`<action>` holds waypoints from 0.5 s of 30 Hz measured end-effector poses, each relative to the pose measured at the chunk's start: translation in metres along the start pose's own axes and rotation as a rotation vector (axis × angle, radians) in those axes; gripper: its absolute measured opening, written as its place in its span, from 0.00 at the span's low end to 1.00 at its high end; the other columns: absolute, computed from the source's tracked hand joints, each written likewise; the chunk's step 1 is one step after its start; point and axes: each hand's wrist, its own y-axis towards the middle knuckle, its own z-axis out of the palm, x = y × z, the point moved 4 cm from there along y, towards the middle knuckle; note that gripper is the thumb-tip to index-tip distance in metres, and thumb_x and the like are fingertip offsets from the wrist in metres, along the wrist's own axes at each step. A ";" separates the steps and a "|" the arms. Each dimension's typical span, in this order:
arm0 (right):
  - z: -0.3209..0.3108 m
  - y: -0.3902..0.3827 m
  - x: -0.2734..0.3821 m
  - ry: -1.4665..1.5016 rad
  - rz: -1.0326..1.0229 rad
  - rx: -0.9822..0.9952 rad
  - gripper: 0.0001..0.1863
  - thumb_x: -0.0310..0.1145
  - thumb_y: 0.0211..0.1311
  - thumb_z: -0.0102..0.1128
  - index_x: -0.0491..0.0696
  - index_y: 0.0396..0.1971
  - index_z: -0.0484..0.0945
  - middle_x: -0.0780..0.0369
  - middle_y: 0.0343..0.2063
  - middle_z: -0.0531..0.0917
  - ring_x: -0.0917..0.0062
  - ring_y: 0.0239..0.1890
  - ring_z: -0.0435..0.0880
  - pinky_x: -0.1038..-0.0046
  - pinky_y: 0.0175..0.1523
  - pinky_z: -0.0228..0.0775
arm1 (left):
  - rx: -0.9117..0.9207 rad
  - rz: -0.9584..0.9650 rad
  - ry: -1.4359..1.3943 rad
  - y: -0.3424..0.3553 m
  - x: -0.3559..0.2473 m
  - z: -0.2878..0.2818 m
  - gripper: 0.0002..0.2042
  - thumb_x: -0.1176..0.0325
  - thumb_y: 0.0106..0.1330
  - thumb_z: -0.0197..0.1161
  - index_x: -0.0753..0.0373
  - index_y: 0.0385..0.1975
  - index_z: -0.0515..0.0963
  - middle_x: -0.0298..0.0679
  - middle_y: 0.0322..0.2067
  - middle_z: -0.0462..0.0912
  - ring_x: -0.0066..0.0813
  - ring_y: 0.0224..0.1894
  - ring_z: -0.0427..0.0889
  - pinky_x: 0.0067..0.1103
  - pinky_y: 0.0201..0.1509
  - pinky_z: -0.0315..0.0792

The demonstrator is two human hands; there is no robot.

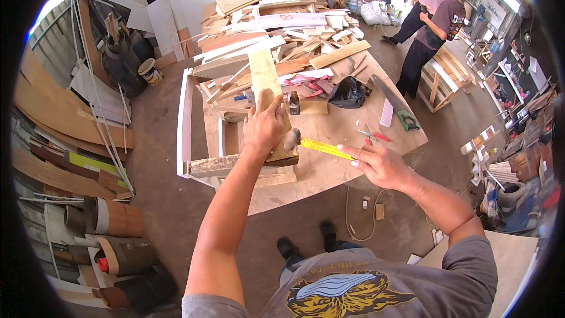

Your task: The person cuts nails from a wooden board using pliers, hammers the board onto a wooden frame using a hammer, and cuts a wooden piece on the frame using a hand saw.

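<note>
My left hand (263,126) holds a thick wooden plank (263,70), its fingers lying over the upper face. The plank reaches away from me, its near end close to a rough wooden rail (213,166). In my right hand (379,166) is a hammer (322,148), gripped by its yellow handle. The rounded metal hammer head is beside the plank's near end, just right of my left wrist; I cannot tell whether they touch. The rail belongs to a white-sided wooden frame (184,121) at the worktable's left edge.
On the plywood worktable (347,123) are a handsaw (395,103), red-handled pliers (371,135), a black plastic bag (348,92) and a large heap of offcuts (294,35). Two people (432,23) stand at the far right beside a slatted wooden frame (444,76). A cord (372,224) lies on the floor.
</note>
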 end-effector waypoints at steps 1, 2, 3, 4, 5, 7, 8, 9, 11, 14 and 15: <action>0.000 0.000 0.002 -0.025 -0.003 -0.015 0.30 0.36 0.73 0.62 0.70 0.72 0.72 0.60 0.24 0.79 0.64 0.23 0.82 0.62 0.30 0.74 | -0.005 0.007 -0.007 0.000 0.000 0.000 0.21 0.51 0.78 0.52 0.34 0.69 0.75 0.40 0.78 0.62 0.54 0.70 0.72 0.49 0.71 0.67; 0.001 0.001 0.002 -0.027 -0.003 -0.012 0.30 0.36 0.73 0.62 0.70 0.72 0.72 0.60 0.24 0.79 0.64 0.23 0.82 0.62 0.30 0.74 | -0.005 0.006 -0.010 -0.001 0.001 0.000 0.21 0.51 0.78 0.52 0.34 0.69 0.75 0.40 0.78 0.62 0.54 0.70 0.72 0.49 0.71 0.67; 0.000 0.001 0.003 -0.033 -0.017 -0.040 0.30 0.36 0.72 0.62 0.70 0.72 0.72 0.60 0.24 0.79 0.64 0.23 0.82 0.62 0.29 0.74 | -0.007 0.015 -0.028 -0.002 0.001 0.000 0.21 0.51 0.78 0.52 0.35 0.69 0.76 0.41 0.77 0.62 0.55 0.70 0.72 0.47 0.72 0.68; -0.001 0.002 0.003 -0.040 -0.029 -0.069 0.30 0.36 0.72 0.63 0.70 0.73 0.72 0.60 0.24 0.79 0.64 0.23 0.82 0.62 0.29 0.74 | -0.007 0.027 -0.047 -0.003 -0.001 -0.002 0.21 0.52 0.78 0.52 0.36 0.69 0.76 0.43 0.77 0.62 0.56 0.70 0.72 0.46 0.72 0.68; 0.001 0.002 0.002 -0.043 -0.028 -0.067 0.30 0.36 0.72 0.63 0.70 0.73 0.72 0.60 0.24 0.79 0.64 0.23 0.82 0.62 0.29 0.74 | -0.007 0.027 -0.050 -0.004 -0.004 -0.004 0.21 0.52 0.78 0.52 0.36 0.69 0.76 0.43 0.77 0.62 0.56 0.70 0.72 0.46 0.72 0.68; -0.003 0.000 0.004 0.046 -0.143 -0.258 0.31 0.35 0.71 0.64 0.71 0.72 0.72 0.61 0.24 0.78 0.64 0.22 0.81 0.62 0.29 0.74 | 0.006 0.072 0.001 -0.007 -0.012 -0.009 0.21 0.54 0.78 0.53 0.41 0.68 0.76 0.50 0.76 0.62 0.58 0.67 0.74 0.41 0.68 0.73; 0.001 -0.001 0.004 0.048 -0.141 -0.255 0.31 0.35 0.71 0.64 0.71 0.72 0.72 0.61 0.24 0.78 0.64 0.22 0.81 0.62 0.29 0.74 | 0.010 0.070 0.001 -0.006 -0.013 -0.006 0.21 0.54 0.78 0.53 0.41 0.68 0.76 0.50 0.76 0.62 0.58 0.67 0.74 0.41 0.68 0.73; 0.008 -0.002 0.002 -0.010 -0.075 -0.154 0.31 0.35 0.71 0.64 0.70 0.72 0.72 0.61 0.24 0.78 0.63 0.22 0.80 0.61 0.29 0.74 | 0.013 0.051 -0.031 -0.004 -0.012 -0.003 0.21 0.54 0.78 0.53 0.41 0.69 0.76 0.50 0.77 0.61 0.60 0.68 0.74 0.42 0.69 0.72; 0.010 -0.002 -0.001 -0.075 -0.011 -0.052 0.31 0.35 0.71 0.63 0.70 0.72 0.73 0.60 0.24 0.78 0.63 0.22 0.80 0.61 0.29 0.74 | 0.012 0.034 -0.069 -0.001 -0.012 0.002 0.21 0.53 0.78 0.53 0.40 0.69 0.76 0.50 0.77 0.61 0.61 0.68 0.73 0.43 0.70 0.71; 0.000 -0.003 -0.002 -0.064 -0.008 -0.076 0.30 0.34 0.72 0.62 0.69 0.72 0.73 0.60 0.24 0.78 0.62 0.23 0.81 0.61 0.30 0.75 | 0.000 0.039 -0.058 -0.001 -0.012 0.005 0.21 0.55 0.77 0.53 0.42 0.69 0.76 0.52 0.76 0.62 0.64 0.67 0.74 0.43 0.69 0.72; -0.005 -0.006 -0.001 -0.054 -0.034 -0.151 0.30 0.34 0.72 0.62 0.69 0.72 0.72 0.59 0.24 0.78 0.61 0.24 0.81 0.60 0.31 0.76 | -0.018 0.066 -0.098 -0.001 -0.010 0.003 0.21 0.56 0.78 0.53 0.43 0.68 0.76 0.54 0.76 0.62 0.65 0.66 0.74 0.43 0.69 0.72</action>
